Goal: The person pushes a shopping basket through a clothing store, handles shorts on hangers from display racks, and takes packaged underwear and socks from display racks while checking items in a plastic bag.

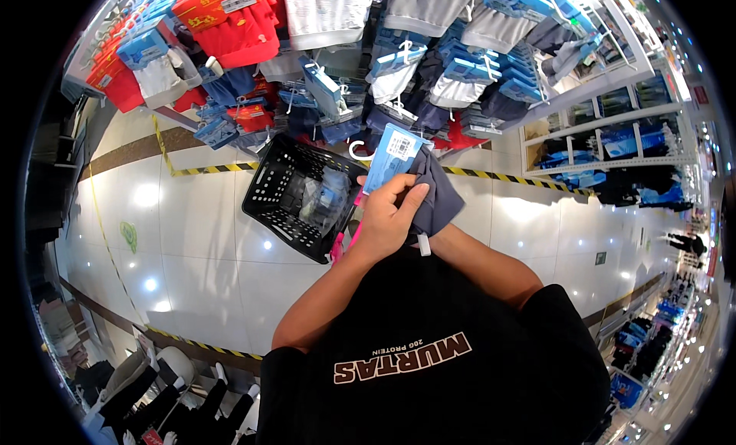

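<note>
My left hand is closed, thumb and fingers pinching a dark grey folded garment by its blue header card. A printed square code shows on the card, and a white hanger hook sticks out to its left. A small white tag hangs from the cloth. My right forearm reaches in behind the garment, which hides the fingers of that hand. Just left of my left hand is a black perforated shopping basket with pink handles. Inside lie a few clear-wrapped packages.
Ahead stands a rack of carded garments in red, white and grey. White shelving with packaged goods is at the right. Yellow-black tape runs along the tiled floor. Mannequin legs stand at the lower left.
</note>
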Motion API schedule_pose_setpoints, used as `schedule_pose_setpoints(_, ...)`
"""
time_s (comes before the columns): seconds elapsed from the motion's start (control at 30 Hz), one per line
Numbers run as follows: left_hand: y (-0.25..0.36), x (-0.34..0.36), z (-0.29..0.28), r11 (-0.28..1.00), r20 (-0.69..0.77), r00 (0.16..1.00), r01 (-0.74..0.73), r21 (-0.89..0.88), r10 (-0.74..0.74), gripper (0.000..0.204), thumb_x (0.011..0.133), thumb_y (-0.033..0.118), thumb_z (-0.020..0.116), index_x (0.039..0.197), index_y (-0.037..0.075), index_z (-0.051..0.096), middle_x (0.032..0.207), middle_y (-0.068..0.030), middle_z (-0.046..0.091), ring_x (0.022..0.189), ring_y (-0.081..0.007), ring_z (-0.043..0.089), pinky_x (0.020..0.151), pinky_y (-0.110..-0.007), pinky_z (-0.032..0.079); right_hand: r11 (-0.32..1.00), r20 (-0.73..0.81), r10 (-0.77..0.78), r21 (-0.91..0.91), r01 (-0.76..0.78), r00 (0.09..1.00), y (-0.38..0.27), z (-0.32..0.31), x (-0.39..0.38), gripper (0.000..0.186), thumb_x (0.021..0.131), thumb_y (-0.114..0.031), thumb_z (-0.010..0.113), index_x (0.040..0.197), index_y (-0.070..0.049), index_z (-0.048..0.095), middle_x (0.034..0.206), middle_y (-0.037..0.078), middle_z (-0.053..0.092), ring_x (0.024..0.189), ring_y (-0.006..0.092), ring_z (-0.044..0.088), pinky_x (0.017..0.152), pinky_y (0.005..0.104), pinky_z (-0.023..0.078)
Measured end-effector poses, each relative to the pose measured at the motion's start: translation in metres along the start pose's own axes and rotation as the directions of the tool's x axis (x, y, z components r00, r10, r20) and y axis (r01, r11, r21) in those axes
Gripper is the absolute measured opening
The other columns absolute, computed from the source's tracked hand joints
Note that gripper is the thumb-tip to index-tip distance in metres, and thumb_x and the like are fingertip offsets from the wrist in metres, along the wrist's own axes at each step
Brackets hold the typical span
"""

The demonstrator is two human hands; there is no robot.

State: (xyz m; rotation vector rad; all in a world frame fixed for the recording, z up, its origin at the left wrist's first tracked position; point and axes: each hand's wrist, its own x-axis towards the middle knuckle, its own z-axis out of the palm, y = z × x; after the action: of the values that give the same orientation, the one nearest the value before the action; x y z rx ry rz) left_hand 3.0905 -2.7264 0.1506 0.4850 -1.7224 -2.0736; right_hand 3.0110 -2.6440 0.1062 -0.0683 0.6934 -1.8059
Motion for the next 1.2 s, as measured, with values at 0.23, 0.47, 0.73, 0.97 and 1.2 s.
schedule_pose_setpoints(0.23,-0.02,-0.007,-0.014,0.949,0.067,0.988,0.152,-0.275,-0.139,0.009,0.092,0.003,0.066,0.097,-0.001,0.06,0.089,-0.0046,0.064,0.082,-0.008,0.061,0.073,-0.022,0.049,0.997,0.006,-0.063,-0.047,0.063,0.998,0.012,0.002,0.001,0.045,0.098,-0.03,0.057,0.136,-0.007,0.049,0.128,0.009,0.058,0.112,0.0175,0.059,0.098,0.0326,0.048)
schedule_pose_setpoints(0.47,-0.019,-0.006,-0.009,0.922,0.045,0.997,0.069,-0.38,-0.056,0.016,0.089,0.002,0.07,0.087,0.003,0.053,0.093,-0.0046,0.062,0.081,-0.0075,0.059,0.074,-0.023,0.049,0.962,0.038,-0.028,-0.271,0.038,0.999,-0.004,0.004,0.001,0.045,0.096,-0.025,0.061,0.134,-0.004,0.05,0.124,0.006,0.059,0.111,0.015,0.058,0.097,0.0311,0.047)
schedule_pose_setpoints(0.73,-0.011,0.002,-0.008,0.92,-0.059,0.992,0.079,-0.383,-0.109,0.018,0.093,0.013,0.069,0.084,0.002,0.058,0.079,-0.0003,0.061,0.07,-0.0031,0.055,0.063,-0.019,0.046,0.999,0.032,-0.006,0.037,0.005,0.999,-0.009,0.005,0.002,0.039,0.1,-0.026,0.051,0.133,-0.005,0.052,0.129,0.009,0.058,0.111,0.0184,0.06,0.098,0.0328,0.049)
schedule_pose_setpoints(0.97,-0.031,-0.004,-0.017,0.998,-0.128,0.99,0.056,0.014,-0.054,0.019,0.098,0.014,0.058,0.099,-0.004,0.066,0.085,0.0005,0.062,0.079,-0.0056,0.051,0.072,-0.022,0.043,0.994,-0.161,-0.108,-0.051,0.101,0.981,-0.041,-0.022,0.019,0.035,0.098,-0.02,0.058,0.13,-0.006,0.052,0.11,0.008,0.064,0.094,0.0151,0.065,0.083,0.0314,0.054)
schedule_pose_setpoints(1.2,-0.079,-0.021,-0.055,0.994,-0.178,0.981,0.094,0.061,-0.082,0.023,0.096,0.015,0.061,0.109,-0.004,0.065,0.101,-0.0094,0.069,0.093,-0.0136,0.064,0.083,-0.028,0.05,0.752,-0.033,-0.625,-0.295,0.59,0.78,-0.175,-0.021,0.015,0.032,0.099,-0.024,0.055,0.125,-0.005,0.053,0.114,0.01,0.065,0.104,0.0213,0.064,0.096,0.0398,0.051)
